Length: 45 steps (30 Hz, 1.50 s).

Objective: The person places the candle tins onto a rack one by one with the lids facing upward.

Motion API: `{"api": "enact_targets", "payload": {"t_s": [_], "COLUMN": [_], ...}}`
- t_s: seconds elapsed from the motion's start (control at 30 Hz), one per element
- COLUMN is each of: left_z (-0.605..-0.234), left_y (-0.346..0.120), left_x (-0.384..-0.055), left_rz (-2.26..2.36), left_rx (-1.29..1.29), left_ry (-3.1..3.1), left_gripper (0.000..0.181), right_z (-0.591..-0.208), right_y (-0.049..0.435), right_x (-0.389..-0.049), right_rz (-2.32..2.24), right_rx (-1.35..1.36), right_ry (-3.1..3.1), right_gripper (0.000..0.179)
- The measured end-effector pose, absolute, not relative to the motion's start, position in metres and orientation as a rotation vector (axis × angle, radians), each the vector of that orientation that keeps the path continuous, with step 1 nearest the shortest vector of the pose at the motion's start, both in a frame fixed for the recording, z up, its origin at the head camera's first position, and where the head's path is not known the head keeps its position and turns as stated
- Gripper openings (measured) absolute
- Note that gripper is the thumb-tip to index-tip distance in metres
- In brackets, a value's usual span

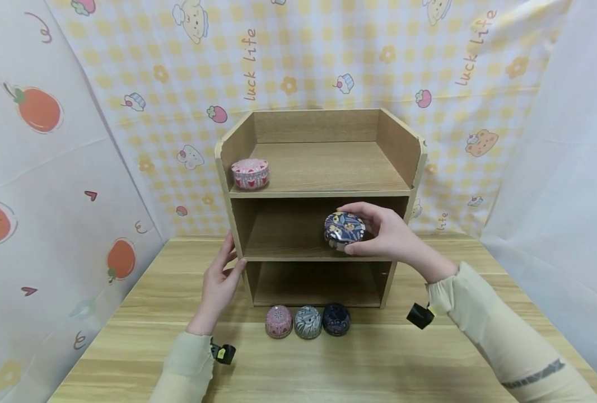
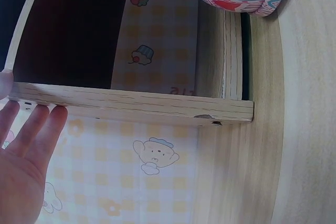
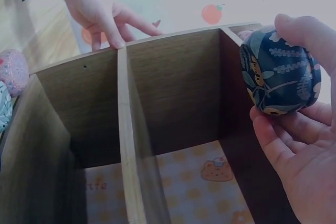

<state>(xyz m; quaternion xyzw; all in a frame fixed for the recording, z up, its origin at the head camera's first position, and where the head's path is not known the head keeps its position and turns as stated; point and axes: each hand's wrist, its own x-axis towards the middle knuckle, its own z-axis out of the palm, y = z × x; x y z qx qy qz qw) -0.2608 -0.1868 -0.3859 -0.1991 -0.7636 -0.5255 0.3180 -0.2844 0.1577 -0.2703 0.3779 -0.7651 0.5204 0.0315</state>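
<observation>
A round navy tin (image 1: 344, 228) with yellow and white flowers is held by my right hand (image 1: 386, 235), thumb on one side and fingers on the other. It is tilted in front of the middle compartment of the wooden shelf (image 1: 321, 195). My left hand (image 1: 219, 288) rests against the shelf's left side panel, its fingers straight along the outer face and its thumb at the front edge. A pink-and-red patterned tin (image 1: 250, 176) stands at the left front of the top shelf.
On the table before the shelf sit a pink tin (image 1: 279, 322), a grey-white leaf-patterned tin (image 1: 308, 322) and a dark navy tin (image 1: 336, 319) in a row. A yellow checked cloth (image 1: 318, 56) hangs behind.
</observation>
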Motion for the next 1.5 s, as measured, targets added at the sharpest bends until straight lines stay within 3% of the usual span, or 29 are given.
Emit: {"api": "enact_targets", "payload": {"t_s": [0.83, 1.5], "left_z": [-0.385, -0.385], "left_y": [-0.187, -0.187], "left_x": [-0.261, -0.26], "left_rz": [-1.393, -1.4], "left_rx": [-0.53, -0.525], "left_ry": [-2.0, -2.011], "left_gripper": [0.065, 0.064], "right_z": [-0.22, -0.19], "right_y": [0.14, 0.126], "right_x": [-0.27, -0.284], "right_rz": [1.5, 1.554], "right_rx": [1.269, 1.285], "right_ry": [-2.402, -2.41], "right_gripper": [0.066, 0.064]}}
